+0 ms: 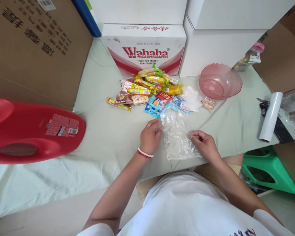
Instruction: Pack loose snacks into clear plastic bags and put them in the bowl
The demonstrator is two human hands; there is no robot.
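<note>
A clear, crinkled plastic bag (177, 139) lies flat on the cloth-covered table in front of me. My left hand (149, 136) rests at the bag's upper left edge, its fingers slightly bent and the thumb apart from them. At the bag's right side, my right hand (204, 144) has its thumb and fingers pinched together on the plastic. Just beyond the bag is a heap of snacks: blue packets (156, 104), a red packet (164, 96), yellow-wrapped sticks (140, 89) and brown packets (124, 98). More thin clear bags (191, 98) lie beside the heap.
A pink translucent bowl (220, 82) stands at the back right, with a small packet (208, 104) before it. Behind the heap is a Wahaha carton (147, 49). A red jug (36, 131) is at left; a white roll (271, 116) and scissors (263, 104) lie right.
</note>
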